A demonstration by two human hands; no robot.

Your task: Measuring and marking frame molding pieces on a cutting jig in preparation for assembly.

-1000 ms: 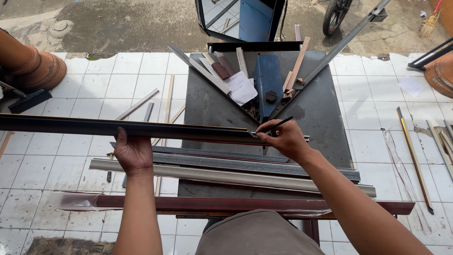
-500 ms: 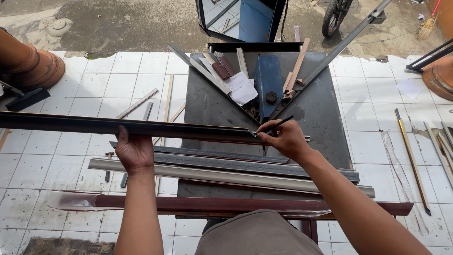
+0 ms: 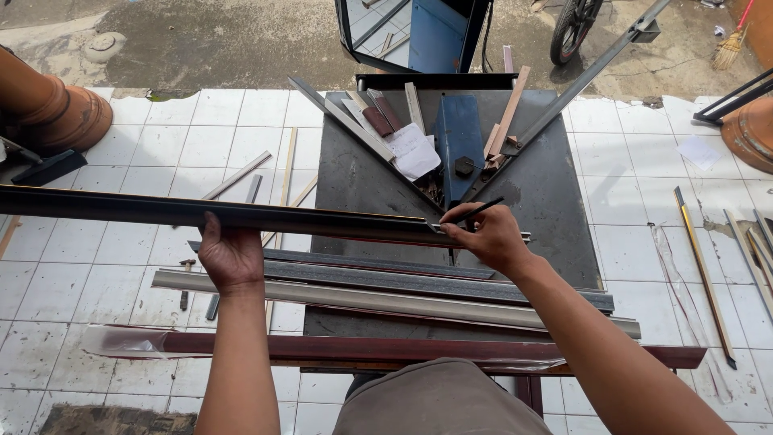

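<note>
A long dark moulding strip point(image 3: 121, 208) with a gold edge lies across the black metal table point(image 3: 547, 201), sticking out far to the left. My left hand point(image 3: 231, 256) grips the strip from below, left of the table. My right hand point(image 3: 489, 235) holds a black pencil point(image 3: 475, 213) with its tip on the strip near the strip's right end. Just beyond the pencil stands a V-shaped metal guide point(image 3: 354, 129) around a blue block point(image 3: 459, 145).
Several more moulding strips, grey point(image 3: 403, 278), beige point(image 3: 362, 296) and dark red point(image 3: 403, 348), lie across the table near me. Offcuts and paper point(image 3: 415, 149) sit inside the V. Loose strips lie on the white tiles point(image 3: 708, 266) at right; clay pots point(image 3: 48, 105) stand at left.
</note>
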